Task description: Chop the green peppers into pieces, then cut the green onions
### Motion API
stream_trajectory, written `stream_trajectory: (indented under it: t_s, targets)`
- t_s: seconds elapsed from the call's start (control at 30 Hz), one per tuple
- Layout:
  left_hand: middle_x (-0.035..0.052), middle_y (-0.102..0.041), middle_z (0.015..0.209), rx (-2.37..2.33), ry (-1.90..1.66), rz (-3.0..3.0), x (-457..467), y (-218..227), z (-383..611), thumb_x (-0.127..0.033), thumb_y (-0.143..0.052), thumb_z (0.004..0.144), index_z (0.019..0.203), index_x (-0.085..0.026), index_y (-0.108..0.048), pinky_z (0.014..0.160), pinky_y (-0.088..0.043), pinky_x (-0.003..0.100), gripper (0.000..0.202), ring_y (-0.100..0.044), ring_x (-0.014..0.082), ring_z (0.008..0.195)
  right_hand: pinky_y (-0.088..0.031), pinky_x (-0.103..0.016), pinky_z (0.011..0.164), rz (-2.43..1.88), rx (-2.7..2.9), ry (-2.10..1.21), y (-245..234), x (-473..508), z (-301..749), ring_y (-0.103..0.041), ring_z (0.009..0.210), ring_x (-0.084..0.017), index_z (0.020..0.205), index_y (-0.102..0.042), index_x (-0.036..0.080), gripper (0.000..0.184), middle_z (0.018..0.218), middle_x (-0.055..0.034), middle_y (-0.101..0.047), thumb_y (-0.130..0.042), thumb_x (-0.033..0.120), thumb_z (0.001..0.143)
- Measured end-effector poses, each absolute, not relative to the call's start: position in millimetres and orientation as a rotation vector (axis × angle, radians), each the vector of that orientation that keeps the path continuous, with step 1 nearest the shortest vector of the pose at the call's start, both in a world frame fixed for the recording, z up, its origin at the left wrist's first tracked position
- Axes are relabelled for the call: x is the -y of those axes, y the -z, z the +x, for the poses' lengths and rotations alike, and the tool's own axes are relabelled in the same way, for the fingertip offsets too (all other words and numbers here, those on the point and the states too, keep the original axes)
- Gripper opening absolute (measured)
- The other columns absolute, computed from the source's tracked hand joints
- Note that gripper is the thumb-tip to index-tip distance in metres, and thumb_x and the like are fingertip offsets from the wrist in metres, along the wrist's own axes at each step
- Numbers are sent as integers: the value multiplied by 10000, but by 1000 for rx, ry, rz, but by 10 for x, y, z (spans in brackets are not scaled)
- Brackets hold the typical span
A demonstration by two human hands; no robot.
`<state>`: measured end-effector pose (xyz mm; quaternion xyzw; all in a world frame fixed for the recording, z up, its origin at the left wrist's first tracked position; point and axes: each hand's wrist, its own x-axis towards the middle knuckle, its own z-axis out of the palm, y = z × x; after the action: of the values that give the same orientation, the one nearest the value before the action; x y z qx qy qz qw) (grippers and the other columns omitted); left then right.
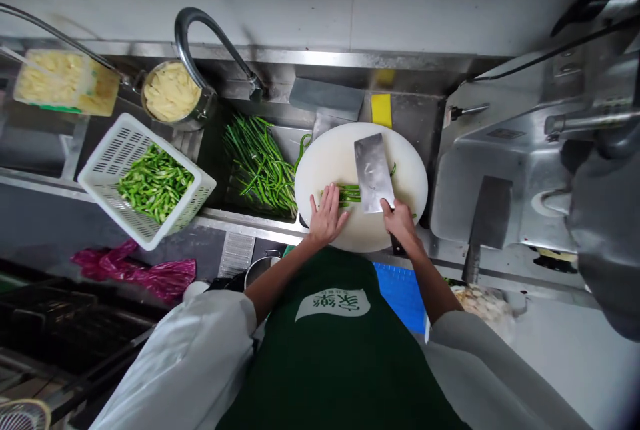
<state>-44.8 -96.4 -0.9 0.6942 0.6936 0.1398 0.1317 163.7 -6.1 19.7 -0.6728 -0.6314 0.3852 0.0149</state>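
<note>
- The long grey steel surface [410,110] runs along the wall, cut off at the left edge of the view.
- On it sits the large round white cutting board [325,150], which carries the work. Check that it sits firmly before each cut; its underside is hidden, so I cannot tell what supports it.
- The white slotted plastic basket [200,194], to the board's left, holds short green cut pieces [155,183]; matching their length would keep the cuts even.
- Long, thin, loose green vegetables [267,170] (chilli-like, though the kind is hard to make out) lie just left of the board, their right ends partly covered by it.
- The broad rectangular steel cleaver [374,173] crosses the board, its flat face showing. An upright blade and short, level strokes should serve best; its lower edge is hard to read, so contact with the board cannot be told.
- The left hand [326,217] lies flat, fingers extended and slightly spread, over the bundle's left end. Curling the fingertips back would be safer; the palm side is hidden.
- The right hand [399,220] is wrapped around the cleaver's dark handle, covering most of it.
- The small aligned bundle of slim green stalks [350,194] lies on the board between both hands, best held tightly together; its right part disappears beneath the blade, and the stalks cannot be counted.
</note>
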Motion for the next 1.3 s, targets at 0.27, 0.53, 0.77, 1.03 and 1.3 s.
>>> stream_trajectory:
  t_s: [0.27,0.53,0.77,1.03,1.3]
  targets:
    - [132,-137,1694,-2050,-178,2044,735,72,-184,-528,-281,1048,1638,-85,-147,1282,-16,569,749,-100,274,1587,-440,-308,631,-2111,1920,-1296,-59,130,1898,-578,492,-213,900,-664,172,459,447,-8,-533,-444,568,973]
    - [132,-144,1691,-2043,-148,2081,746,101,-232,-559,-307,1036,1639,-78,-137,1290,-35,542,789,-82,268,1589,-457,-305,740,-2052,2120,-1188,-55,127,1684,-703,803,-270,1008,-708,93,513,810,-175,-742,-416,514,1015]
    - [155,-149,1685,-2009,-187,2096,745,142,-240,-545,-309,1041,1632,-47,-140,1285,-56,556,791,-93,280,1587,-449,-321,837,-2177,2233,-1040,-119,191,1263,-702,1018,-307,1120,-704,70,514,1056,-240,-742,-380,464,1052]
    - [146,-234,1668,-1896,-198,2168,863,60,-458,-535,-312,1049,1637,-99,-169,1286,-62,554,745,-181,270,1573,-453,-312,795,-2133,2185,-1028,-257,117,1300,-700,988,-297,1115,-698,103,489,1048,-217,-747,-397,481,1038]
    - [150,-181,1681,-1937,-229,2150,750,-46,-123,-521,-283,1051,1641,-74,-114,1285,-77,553,759,-112,281,1584,-442,-302,598,-2119,1829,-1287,-123,8,2083,-566,473,-206,865,-665,179,502,443,-6,-530,-426,612,954]
